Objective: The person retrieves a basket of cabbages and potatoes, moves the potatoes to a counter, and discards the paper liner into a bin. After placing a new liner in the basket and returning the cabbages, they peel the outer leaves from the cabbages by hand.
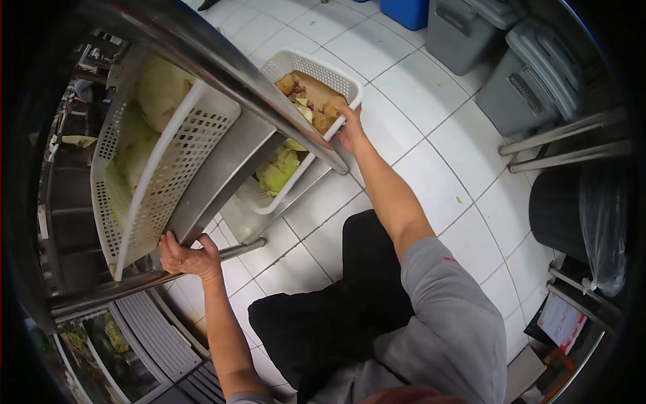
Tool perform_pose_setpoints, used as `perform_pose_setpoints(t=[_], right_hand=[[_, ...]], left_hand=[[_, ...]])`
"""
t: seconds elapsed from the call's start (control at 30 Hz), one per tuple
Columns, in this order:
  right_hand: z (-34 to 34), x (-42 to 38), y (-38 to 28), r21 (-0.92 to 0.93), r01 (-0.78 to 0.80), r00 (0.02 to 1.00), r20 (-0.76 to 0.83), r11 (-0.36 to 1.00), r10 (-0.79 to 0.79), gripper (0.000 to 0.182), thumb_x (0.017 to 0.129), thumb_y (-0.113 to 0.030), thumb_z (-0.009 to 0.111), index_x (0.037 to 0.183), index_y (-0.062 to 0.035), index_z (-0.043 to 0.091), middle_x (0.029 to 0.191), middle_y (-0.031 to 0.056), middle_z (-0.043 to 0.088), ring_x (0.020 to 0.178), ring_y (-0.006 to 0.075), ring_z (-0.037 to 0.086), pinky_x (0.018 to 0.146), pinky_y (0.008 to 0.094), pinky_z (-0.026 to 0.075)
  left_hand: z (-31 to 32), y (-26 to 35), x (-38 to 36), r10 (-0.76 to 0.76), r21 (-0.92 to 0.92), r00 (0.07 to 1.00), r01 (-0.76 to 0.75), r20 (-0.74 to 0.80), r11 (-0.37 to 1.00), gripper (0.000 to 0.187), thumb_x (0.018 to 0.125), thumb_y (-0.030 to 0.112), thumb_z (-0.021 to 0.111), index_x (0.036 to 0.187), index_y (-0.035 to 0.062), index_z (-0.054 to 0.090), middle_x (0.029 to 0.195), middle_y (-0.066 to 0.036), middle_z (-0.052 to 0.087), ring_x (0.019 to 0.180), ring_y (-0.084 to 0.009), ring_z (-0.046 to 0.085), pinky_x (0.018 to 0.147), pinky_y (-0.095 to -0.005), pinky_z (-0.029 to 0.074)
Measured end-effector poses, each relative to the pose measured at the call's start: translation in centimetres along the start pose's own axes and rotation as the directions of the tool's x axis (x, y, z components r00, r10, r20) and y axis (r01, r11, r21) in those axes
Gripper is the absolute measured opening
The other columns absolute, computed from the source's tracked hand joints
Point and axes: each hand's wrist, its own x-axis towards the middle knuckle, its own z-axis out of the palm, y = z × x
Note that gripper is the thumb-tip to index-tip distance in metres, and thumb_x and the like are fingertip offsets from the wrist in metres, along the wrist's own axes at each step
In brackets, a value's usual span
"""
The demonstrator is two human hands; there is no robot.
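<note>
My right hand [350,126] is closed on the rim of a white perforated plastic basket [353,86]. Inside that basket lie several round, brownish potato-like vegetables [332,106] and some pale leafy pieces. My left hand [191,260] grips the edge of a stainless steel shelf [232,158], fingers curled over it. Above that shelf stands another white perforated basket [192,145], tilted in this view, with large pale green cabbage-like heads [138,135]. Green leaves [278,171] show in a white basket part below the shelf; the metal post hides whether it belongs to the basket in my right hand.
A thick metal post [235,71] crosses between me and the baskets. Grey lidded bins [464,34] and a black bin with a plastic bag [562,212] stand on the right. Metal rails [565,138] jut in there. White tiles [431,182] cover the floor.
</note>
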Motion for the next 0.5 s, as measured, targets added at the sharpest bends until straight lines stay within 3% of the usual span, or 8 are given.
perform_pose_setpoints(t=[0.07,0.17,0.2,0.3,0.5], right_hand=[[-0.3,-0.3,-0.6,0.002,-0.015,0.999,0.042,1.0,0.015,0.098,0.073,-0.026,0.074,0.153,-0.0171,0.018,0.143,0.0196,0.039,0.13,0.0419,0.041,0.091,0.0698,0.044],[0.0,0.6,-0.2,0.039,0.079,0.995,-0.062,0.996,-0.077,0.098,0.071,-0.021,0.073,0.153,-0.017,0.019,0.139,0.02,0.041,0.126,0.0404,0.045,0.093,0.0653,0.045],[-0.4,2.1,0.3,0.069,0.133,0.989,-0.078,0.989,-0.127,0.098,0.069,-0.02,0.074,0.152,-0.0155,0.022,0.135,0.0208,0.045,0.123,0.0384,0.049,0.095,0.0595,0.046],[-0.9,3.6,-1.4,0.15,0.088,0.991,-0.114,0.985,-0.071,0.095,0.069,-0.019,0.074,0.151,-0.0145,0.026,0.132,0.0208,0.048,0.121,0.0373,0.05,0.096,0.0564,0.047],[-3.5,3.8,-6.4,0.116,0.137,0.975,-0.194,0.984,-0.112,0.082,0.071,-0.024,0.073,0.143,-0.0163,0.032,0.132,0.019,0.046,0.119,0.041,0.051,0.086,0.0689,0.048]], left_hand=[[0.1,-0.2,-0.1,0.021,0.008,1.0,-0.021,-0.015,1.0,0.071,0.07,0.019,0.068,0.137,0.0075,0.047,0.133,-0.012,0.051,0.125,-0.0285,0.046,0.101,-0.0455,0.033],[0.0,-1.0,-0.5,0.045,0.008,0.999,-0.045,0.026,0.999,0.071,0.071,0.018,0.068,0.137,0.0075,0.047,0.133,-0.012,0.051,0.124,-0.029,0.048,0.101,-0.0454,0.034],[-0.1,-1.0,-0.6,0.039,-0.003,0.999,-0.039,0.033,0.999,0.071,0.071,0.017,0.068,0.138,0.0074,0.046,0.134,-0.012,0.051,0.125,-0.0294,0.048,0.101,-0.0456,0.034],[-0.2,-1.1,-0.3,0.064,0.0,0.997,-0.064,0.04,0.998,0.072,0.071,0.016,0.068,0.139,0.0075,0.045,0.134,-0.012,0.05,0.125,-0.0296,0.048,0.1,-0.045,0.033],[0.2,-1.1,-0.6,0.079,0.016,0.997,-0.079,0.018,0.997,0.07,0.074,0.021,0.068,0.139,0.0048,0.044,0.134,-0.013,0.05,0.124,-0.0304,0.047,0.1,-0.0438,0.032]])
